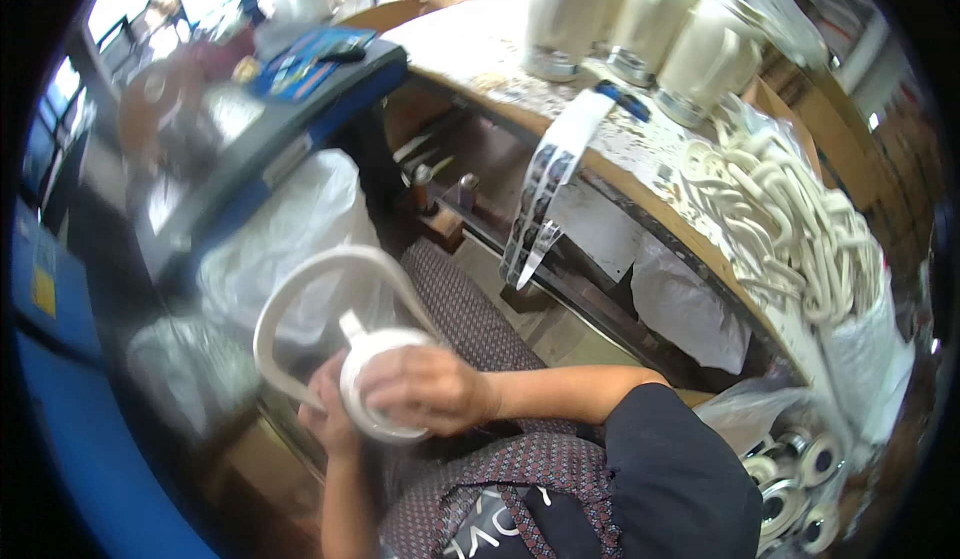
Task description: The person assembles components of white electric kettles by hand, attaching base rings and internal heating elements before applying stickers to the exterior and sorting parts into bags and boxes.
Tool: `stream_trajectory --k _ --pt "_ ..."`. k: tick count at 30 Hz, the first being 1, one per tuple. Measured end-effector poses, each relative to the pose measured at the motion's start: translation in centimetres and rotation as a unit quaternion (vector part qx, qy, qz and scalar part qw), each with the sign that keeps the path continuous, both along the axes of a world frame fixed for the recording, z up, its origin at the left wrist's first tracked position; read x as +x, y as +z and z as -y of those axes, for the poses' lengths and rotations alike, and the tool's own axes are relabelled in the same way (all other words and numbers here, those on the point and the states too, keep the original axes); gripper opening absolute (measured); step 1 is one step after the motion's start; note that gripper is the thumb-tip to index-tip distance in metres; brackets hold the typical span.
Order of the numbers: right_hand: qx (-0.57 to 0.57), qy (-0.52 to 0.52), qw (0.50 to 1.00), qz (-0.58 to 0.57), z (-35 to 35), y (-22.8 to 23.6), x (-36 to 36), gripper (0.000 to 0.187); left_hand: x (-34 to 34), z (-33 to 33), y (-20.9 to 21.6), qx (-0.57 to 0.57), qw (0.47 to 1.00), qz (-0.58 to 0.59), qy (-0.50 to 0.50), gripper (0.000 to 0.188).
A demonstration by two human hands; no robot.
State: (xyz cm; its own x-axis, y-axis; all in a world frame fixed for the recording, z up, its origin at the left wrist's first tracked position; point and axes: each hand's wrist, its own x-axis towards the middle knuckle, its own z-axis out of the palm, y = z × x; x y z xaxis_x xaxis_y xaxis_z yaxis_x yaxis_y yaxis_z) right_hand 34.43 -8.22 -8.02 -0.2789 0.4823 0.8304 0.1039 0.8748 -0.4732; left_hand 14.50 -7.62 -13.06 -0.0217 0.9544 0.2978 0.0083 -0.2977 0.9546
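Both hands clamp the white kettle shell (385, 379) over the lap: right hand (425, 387) on top, left hand (328, 411) beneath, seemingly gripping its looped handle (300, 294).

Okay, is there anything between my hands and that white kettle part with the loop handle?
Nothing visible. The right hand lies directly on the white plastic kettle base with the looped handle, and the left hand grips it from below.
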Motion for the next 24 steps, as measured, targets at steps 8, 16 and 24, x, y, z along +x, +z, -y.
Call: stream_trajectory --k 8,16,24 --pt "-0.190 -0.008 0.968 0.161 -1.1 0.3 2.9 0.071 -6.2 -3.8 10.1 0.021 0.987 0.012 -0.156 0.035" --pt "-0.444 -0.012 0.809 -0.385 -5.7 -0.1 7.7 0.025 -7.3 -12.7 -2.3 -0.054 0.995 -0.072 -0.051 0.034" --pt "-0.161 -0.159 0.845 -0.483 -9.1 12.2 24.3 0.024 1.2 -8.9 -8.6 -0.268 0.954 0.102 -0.084 0.025"
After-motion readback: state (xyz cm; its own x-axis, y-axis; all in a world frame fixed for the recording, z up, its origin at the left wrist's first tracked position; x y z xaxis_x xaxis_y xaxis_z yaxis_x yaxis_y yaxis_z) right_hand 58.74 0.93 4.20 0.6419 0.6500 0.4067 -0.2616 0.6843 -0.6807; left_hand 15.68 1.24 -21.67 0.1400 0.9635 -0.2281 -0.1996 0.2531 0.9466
